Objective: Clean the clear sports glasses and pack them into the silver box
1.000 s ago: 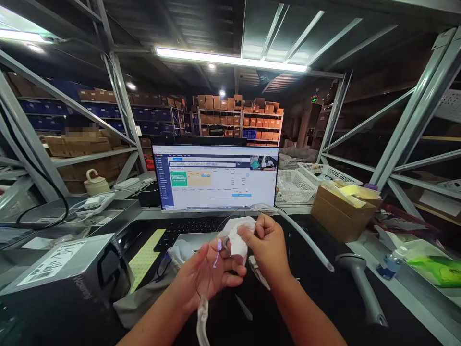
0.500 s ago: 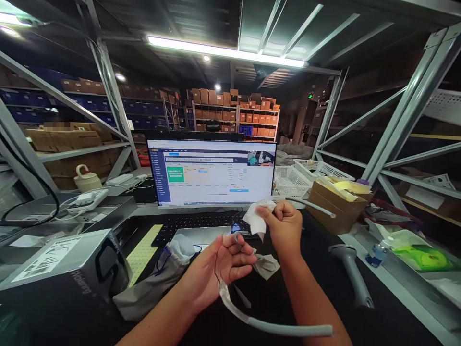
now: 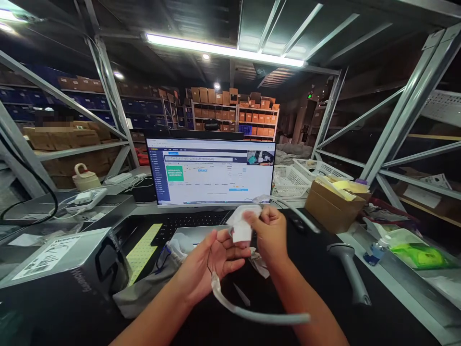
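Note:
My left hand [image 3: 207, 262], palm up, holds a thin, dark-wired piece between thumb and fingers. From it a curved pale grey tube [image 3: 252, 315] hangs below the palm, smeared by motion; the piece looks like a neckband earphone, though its kind is not certain. My right hand [image 3: 272, 235] pinches a white wipe [image 3: 239, 223] and presses it near the left fingertips, where the piece is mostly covered. Another grey tube [image 3: 302, 218] sticks out past the right hand. Under the hands lies a crumpled wipe [image 3: 260, 264].
Behind the hands stand a keyboard [image 3: 171, 221] and a lit monitor [image 3: 201, 192]. At left are a black box [image 3: 61, 288] and a grey drawstring pouch [image 3: 144, 295]. A barcode scanner [image 3: 349, 271], a small bottle [image 3: 376, 252] and a cardboard box [image 3: 327, 206] sit at right.
My right hand has moved left and down with the wipe, bringing it against the left fingers. Both tubes have shifted left. Text on the monitor has changed.

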`<state>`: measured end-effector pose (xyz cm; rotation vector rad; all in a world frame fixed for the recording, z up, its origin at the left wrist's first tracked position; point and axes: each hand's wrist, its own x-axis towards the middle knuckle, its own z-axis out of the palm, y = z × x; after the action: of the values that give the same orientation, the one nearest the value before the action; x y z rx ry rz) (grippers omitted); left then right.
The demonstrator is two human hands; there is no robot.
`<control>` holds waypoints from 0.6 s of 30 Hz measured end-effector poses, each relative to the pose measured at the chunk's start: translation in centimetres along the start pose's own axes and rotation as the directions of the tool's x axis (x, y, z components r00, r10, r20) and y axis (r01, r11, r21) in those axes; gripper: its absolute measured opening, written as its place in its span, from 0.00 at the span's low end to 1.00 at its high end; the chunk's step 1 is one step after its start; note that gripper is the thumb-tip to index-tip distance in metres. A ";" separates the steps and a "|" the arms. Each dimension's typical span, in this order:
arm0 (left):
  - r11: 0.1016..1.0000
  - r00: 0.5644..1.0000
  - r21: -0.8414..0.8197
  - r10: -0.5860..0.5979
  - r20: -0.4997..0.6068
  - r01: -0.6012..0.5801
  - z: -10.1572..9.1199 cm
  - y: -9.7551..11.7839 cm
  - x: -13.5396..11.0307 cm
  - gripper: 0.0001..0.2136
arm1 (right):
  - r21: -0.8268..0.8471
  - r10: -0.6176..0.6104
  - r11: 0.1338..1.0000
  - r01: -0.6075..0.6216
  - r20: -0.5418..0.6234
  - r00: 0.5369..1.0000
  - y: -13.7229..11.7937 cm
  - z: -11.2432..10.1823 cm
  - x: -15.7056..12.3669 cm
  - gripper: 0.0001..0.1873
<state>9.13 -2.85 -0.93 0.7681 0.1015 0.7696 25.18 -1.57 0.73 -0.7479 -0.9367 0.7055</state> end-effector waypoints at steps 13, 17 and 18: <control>0.997 0.996 0.028 0.066 -0.053 -0.065 -0.8 0.9 0.1 0.16 | 0.124 0.242 0.955 -0.270 0.203 0.949 2.0 1.6 -0.4 0.36; 0.999 0.999 0.036 0.036 -0.029 -0.035 -0.4 0.1 0.3 0.16 | 0.094 0.112 0.988 -0.119 0.076 0.991 0.9 0.3 0.6 0.34; 0.999 0.999 0.038 0.028 -0.018 -0.028 -0.3 -0.1 0.3 0.16 | 0.093 0.058 0.994 -0.060 0.026 0.998 0.5 -0.1 0.8 0.34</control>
<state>9.34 -2.50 -1.20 0.7996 0.1229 0.8036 25.54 -0.64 0.62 -0.6881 -0.8991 0.8061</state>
